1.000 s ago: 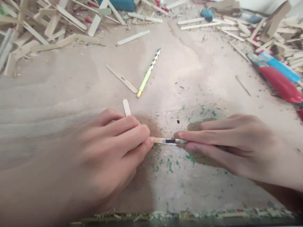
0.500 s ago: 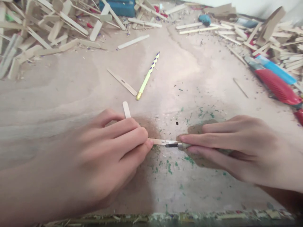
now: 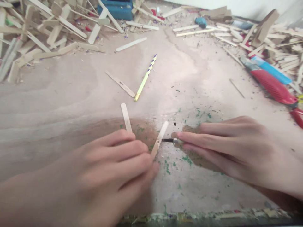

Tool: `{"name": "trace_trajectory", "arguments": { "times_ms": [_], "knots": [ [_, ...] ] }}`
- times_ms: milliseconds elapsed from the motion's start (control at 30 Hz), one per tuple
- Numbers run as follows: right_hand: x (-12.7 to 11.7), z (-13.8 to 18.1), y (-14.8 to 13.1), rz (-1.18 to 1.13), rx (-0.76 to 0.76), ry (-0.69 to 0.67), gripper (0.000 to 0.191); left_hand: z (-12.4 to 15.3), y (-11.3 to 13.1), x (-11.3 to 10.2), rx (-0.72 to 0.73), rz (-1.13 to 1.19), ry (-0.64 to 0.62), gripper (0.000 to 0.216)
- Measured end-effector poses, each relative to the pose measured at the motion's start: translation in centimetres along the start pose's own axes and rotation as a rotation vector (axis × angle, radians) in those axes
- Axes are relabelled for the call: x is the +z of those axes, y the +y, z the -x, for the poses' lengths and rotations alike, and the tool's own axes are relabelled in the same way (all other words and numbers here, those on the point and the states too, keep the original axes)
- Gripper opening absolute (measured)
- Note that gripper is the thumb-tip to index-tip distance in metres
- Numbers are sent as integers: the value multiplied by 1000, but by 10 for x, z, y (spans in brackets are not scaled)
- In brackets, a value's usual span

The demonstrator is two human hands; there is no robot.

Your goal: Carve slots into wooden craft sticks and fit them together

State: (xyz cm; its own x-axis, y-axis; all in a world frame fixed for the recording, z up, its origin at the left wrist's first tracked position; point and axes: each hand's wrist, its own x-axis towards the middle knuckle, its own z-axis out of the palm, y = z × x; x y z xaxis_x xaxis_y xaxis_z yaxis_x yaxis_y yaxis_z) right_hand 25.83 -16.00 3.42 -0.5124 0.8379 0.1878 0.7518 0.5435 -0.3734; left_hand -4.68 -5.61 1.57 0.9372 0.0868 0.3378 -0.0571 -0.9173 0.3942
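Note:
My left hand [image 3: 118, 170] pinches a wooden craft stick [image 3: 160, 138] that tilts up and to the right, with a rough cut spot near its middle. In my right hand [image 3: 227, 145] is a craft knife [image 3: 169, 140], its dark blade pointing left and its tip at the cut spot; the fingers cover most of the handle. Another craft stick [image 3: 126, 116] lies just beyond my left hand, its lower end hidden by the fingers. Farther off, a stick with a small slot [image 3: 120, 83] rests close to a yellow-green pencil with dark spots [image 3: 145, 78].
Heaps of craft sticks [image 3: 56, 28] lie at the back left, near a blue box-like object [image 3: 115, 9]. At the right are a red-handled utility knife [image 3: 272, 83] and another pile of sticks [image 3: 288, 60]. Green shavings [image 3: 187, 160] dot the wooden table [image 3: 71, 94].
The held craft stick has swung from nearly level to steeply tilted, and its far end has come into view. My left hand has shifted slightly down; my right hand has edged left.

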Motion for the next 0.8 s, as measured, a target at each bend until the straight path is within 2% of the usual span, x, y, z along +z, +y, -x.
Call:
{"name": "trace_trajectory", "arguments": {
  "times_ms": [100,167,267,367,467,600,733,800],
  "knots": [
    [0,1,0,28,11,11,25,0,1,-2,89,43,-34,33],
    [-2,1,0,25,24,10,25,2,-2,-5,57,38,-29,35],
    [-7,1,0,1,26,-4,27,1,-12,-8,-33,-75,-27,40],
    [-10,0,0,-4,17,-26,28,-5,-20,-8,28,-260,-77,43],
    [-13,0,0,-9,13,-46,30,-10,-22,-6,68,-311,-86,44],
    [-15,4,-1,-18,39,-38,32,-9,-18,-4,-5,-261,-55,36],
    [-15,9,-3,-49,74,-25,32,-6,-15,-3,-112,-156,87,30],
    [-16,9,-3,-49,81,-22,31,-6,-14,-2,-155,-114,55,20]
  ]
}}
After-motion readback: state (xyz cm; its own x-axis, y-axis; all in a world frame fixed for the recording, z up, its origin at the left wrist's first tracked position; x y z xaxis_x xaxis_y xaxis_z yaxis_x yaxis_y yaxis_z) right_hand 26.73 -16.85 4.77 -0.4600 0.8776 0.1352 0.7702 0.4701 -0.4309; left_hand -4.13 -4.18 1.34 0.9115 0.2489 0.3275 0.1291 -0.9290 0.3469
